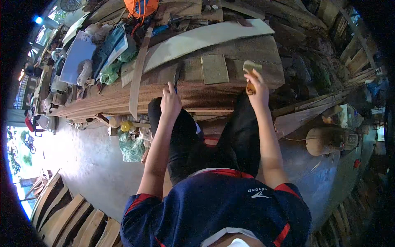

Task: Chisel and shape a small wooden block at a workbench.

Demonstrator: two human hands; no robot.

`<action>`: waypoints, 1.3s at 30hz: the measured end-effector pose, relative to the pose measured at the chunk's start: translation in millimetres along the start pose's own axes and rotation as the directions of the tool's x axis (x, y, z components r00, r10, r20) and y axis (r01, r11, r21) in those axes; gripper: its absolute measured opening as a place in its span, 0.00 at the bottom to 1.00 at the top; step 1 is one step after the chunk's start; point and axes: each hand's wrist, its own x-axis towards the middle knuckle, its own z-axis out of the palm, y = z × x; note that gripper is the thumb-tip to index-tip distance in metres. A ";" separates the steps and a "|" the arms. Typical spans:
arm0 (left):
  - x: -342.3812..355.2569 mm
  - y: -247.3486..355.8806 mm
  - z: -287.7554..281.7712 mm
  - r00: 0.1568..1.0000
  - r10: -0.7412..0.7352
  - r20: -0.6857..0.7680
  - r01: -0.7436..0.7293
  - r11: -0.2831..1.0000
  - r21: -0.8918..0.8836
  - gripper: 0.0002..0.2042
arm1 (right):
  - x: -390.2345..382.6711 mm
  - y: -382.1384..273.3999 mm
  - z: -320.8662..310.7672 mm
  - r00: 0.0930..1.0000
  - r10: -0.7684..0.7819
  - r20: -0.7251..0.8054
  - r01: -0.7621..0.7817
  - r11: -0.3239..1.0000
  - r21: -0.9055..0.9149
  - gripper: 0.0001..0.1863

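My left hand (170, 102) is closed at the near edge of a stack of wooden planks (251, 47). It grips a slim dark tool (177, 74) with a blue part near the fingers; whether it is a knife or a chisel I cannot tell. Further right, my right hand (258, 87) pinches a curled tan strip (251, 66), its lower end rolled and orange-brown, raised above the plank edge. Between the hands a flat, square tan piece (214, 69) lies on the top plank. A long, pale curved board (205, 39) stretches behind it.
A narrow wooden slat (140, 74) crosses the planks left of my left hand. Plastic bags, cloths and a bluish-white container (77, 57) crowd the far left. An orange bag (141, 7) sits at the back. A rounded tank-like machine (325, 140) stands on the floor at right.
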 end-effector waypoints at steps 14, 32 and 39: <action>-66.2 18.6 -21.6 0.975 -0.209 0.076 0.218 0.829 -0.516 0.18 | 63.1 11.2 23.8 0.998 0.040 0.053 -0.042 0.998 0.041 0.15; -93.3 12.1 -8.7 0.931 -0.248 0.269 0.365 0.586 -0.723 0.14 | 5.0 -25.8 104.4 0.550 0.479 0.684 -0.695 -0.191 0.693 0.13; -91.2 12.3 -12.7 0.892 -0.285 0.352 0.443 0.388 -0.808 0.13 | -5.4 -88.5 114.9 0.406 -0.065 0.912 -0.912 -0.100 0.399 0.16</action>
